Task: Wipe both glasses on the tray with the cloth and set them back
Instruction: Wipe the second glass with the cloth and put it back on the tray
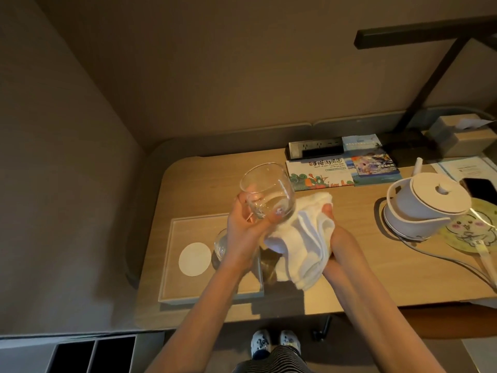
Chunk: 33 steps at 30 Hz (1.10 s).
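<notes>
My left hand (246,223) holds a clear stemless glass (266,192) by its base, tilted, above the table. My right hand (336,238) grips a white cloth (301,243), which is bunched against the glass's right side. A second glass (221,244) stands on the wooden tray (172,265), mostly hidden behind my left wrist. A white round coaster (195,259) lies bare on the tray to the left of that glass.
A white electric kettle (422,208) with its cord stands at the right. Brochures (341,170) and a power strip (314,149) lie at the back. A paper fan (468,232), a phone (481,188) and a tissue box (457,133) sit far right.
</notes>
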### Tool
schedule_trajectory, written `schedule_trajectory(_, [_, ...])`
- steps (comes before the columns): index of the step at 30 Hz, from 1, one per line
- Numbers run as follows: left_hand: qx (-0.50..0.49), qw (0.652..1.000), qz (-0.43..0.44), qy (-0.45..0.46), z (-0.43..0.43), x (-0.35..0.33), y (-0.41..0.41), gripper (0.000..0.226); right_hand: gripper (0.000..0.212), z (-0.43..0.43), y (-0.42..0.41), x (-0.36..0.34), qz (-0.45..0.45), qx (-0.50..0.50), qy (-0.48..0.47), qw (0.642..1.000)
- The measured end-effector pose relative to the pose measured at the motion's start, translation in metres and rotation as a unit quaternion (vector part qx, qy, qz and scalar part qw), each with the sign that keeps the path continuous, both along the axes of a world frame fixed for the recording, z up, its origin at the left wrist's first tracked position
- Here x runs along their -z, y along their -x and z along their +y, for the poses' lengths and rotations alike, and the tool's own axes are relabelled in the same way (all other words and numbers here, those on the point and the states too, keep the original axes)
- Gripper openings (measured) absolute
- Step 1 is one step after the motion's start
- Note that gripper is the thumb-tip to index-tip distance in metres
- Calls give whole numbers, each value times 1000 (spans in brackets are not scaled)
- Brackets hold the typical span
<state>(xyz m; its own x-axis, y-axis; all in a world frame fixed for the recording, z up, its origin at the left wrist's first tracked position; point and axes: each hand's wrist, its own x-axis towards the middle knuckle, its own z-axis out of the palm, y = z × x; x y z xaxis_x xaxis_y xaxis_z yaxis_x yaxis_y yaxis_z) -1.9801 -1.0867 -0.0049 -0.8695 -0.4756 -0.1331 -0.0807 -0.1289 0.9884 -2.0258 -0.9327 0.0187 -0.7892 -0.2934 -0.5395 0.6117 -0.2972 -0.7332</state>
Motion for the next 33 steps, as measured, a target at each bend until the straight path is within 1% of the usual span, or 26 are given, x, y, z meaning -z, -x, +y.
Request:
schedule_trajectory(2, [12,1000,-25,-7,-13,1,1,88,40,3,4,-5,91,50,-20,994])
schedule_trajectory(3, [25,999,-39,1,-19,1,1,86,37,4,7,-10,153,71,-13,986])
schedule_trajectory(4, [44,998,-51,15,-25,2,1,83,29,4,9,-18,211,67,-11,975])
schedule_trajectory(5, [69,996,-57,28,-28,3,1,80,21,3,10,-24,269,53,-32,961])
schedule_trajectory(6, [94,993,-62,35,-29,1,0,78,19,2,11,-27,327,26,-69,942])
schedule_trajectory(8, [134,988,-63,53,-28,-6,-2,75,17,-3,10,-27,425,-53,-148,891])
schedule_trajectory(10, [148,982,-47,109,-27,-13,-2,73,15,-8,9,-19,473,-108,-203,851])
schedule_trajectory(12, [140,971,-36,192,-26,-21,-1,74,20,-8,9,-13,480,-121,-233,837])
schedule_trajectory(14, [124,953,-34,274,-29,-25,0,82,30,-8,8,-13,483,-130,-247,830])
schedule_trajectory(17, [128,914,-24,383,-33,-28,0,93,39,-8,8,-15,428,-161,-214,863])
schedule_trajectory(19, [143,878,-3,457,-34,-25,1,94,38,-8,9,-16,368,-192,-190,890])
schedule_trajectory(21, [141,840,35,523,-32,-20,2,93,37,-7,13,-15,291,-229,-145,917])
schedule_trajectory(23, [116,799,71,586,-29,-15,5,92,36,-6,18,-16,235,-265,-101,930])
schedule_trajectory(24, [108,783,83,606,-27,-13,5,91,33,-5,20,-18,223,-279,-85,930])
schedule_trajectory(25, [104,775,93,616,-25,-12,5,89,28,-4,21,-19,218,-294,-72,928])
schedule_trajectory(26, [105,776,101,614,-24,-11,4,88,27,-3,22,-21,216,-303,-62,926])
schedule_trajectory(27, [108,786,110,599,-23,-10,4,87,29,-3,23,-22,217,-304,-53,926])
schedule_trajectory(28, [115,808,116,567,-23,-11,5,87,32,-4,24,-22,219,-295,-48,929])
schedule_trajectory(29, [132,840,108,516,-24,-12,6,89,32,-4,25,-21,221,-277,-42,934])
schedule_trajectory(31, [192,906,40,376,-30,-20,6,107,26,-5,25,-19,214,-220,-24,951])
schedule_trajectory(32, [227,932,-4,282,-36,-23,4,119,24,-6,24,-19,211,-194,-17,958])
schedule_trajectory(33, [252,953,-37,166,-44,-24,2,126,24,-6,24,-18,218,-175,-16,960])
